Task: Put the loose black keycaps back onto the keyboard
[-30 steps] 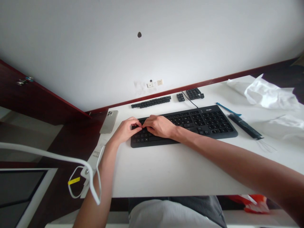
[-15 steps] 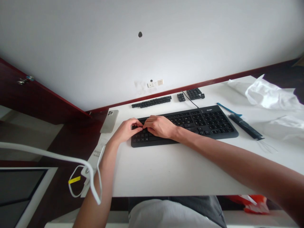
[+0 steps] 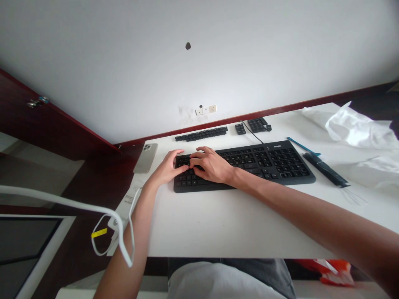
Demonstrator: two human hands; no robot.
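Left hand (image 3: 168, 168) and right hand (image 3: 212, 164) curled, fingertips on keys at left end of black keyboard (image 3: 274, 166), any grip unclear, board mid white desk (image 3: 237, 224); loose keycap strip (image 3: 201, 133) and keycap block (image 3: 240, 128) seemingly off already, most keys left seated.

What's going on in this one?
A person sits at a white desk with both bare hands on a black keyboard. The left hand and right hand sit close together over the keyboard's left end, fingers on the keys; whether they grip anything can't be told. Beyond the keyboard lie rows of black keycaps. A phone lies to its left, and crumpled white plastic lies to the right.
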